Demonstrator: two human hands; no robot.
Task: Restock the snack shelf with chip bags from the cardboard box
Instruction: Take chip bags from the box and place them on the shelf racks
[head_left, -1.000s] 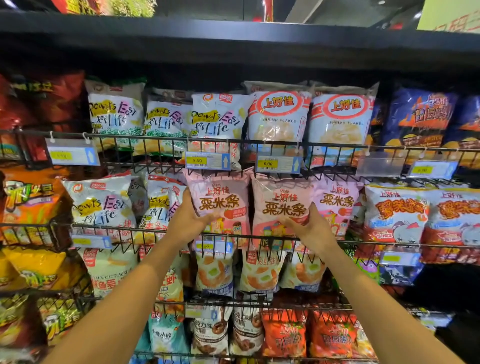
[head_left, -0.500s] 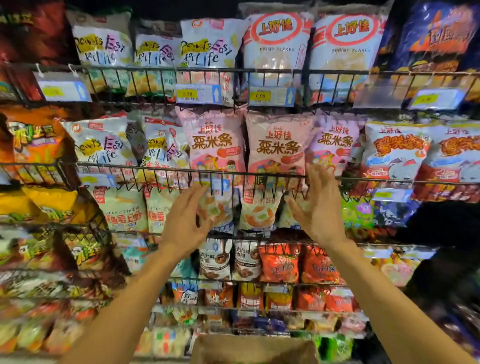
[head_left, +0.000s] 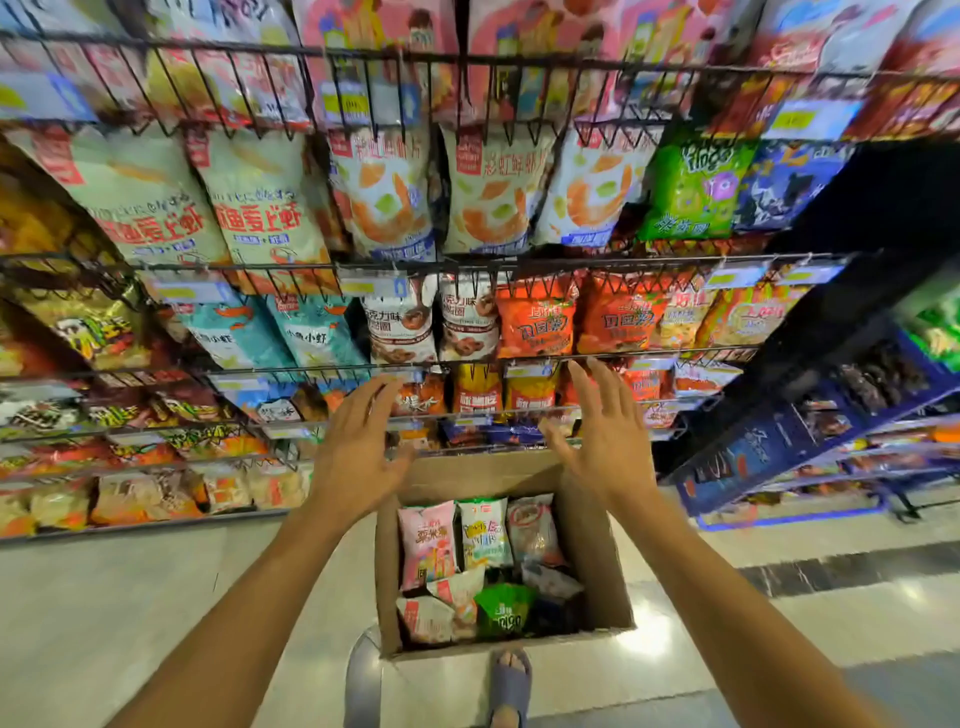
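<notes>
An open cardboard box (head_left: 605, 561) stands on the floor below me, holding several chip bags, among them a pink bag (head_left: 427, 543) and a green bag (head_left: 503, 613). My left hand (head_left: 358, 452) and my right hand (head_left: 605, 436) hover above the box's far edge, fingers spread and holding nothing. Behind them rises the wire snack shelf (head_left: 467, 262), its tiers packed with bags in several colours.
A blue display rack (head_left: 789, 436) stands at the right of the shelf. My sandalled foot (head_left: 511, 680) is on the pale tiled floor just before the box. A grey curved object (head_left: 363, 675) sits by the box's near left corner.
Both hands let go of the pink bags on the upper tier and came down and back. My view tipped downward, bringing the lower tiers, the box and the floor into sight.
</notes>
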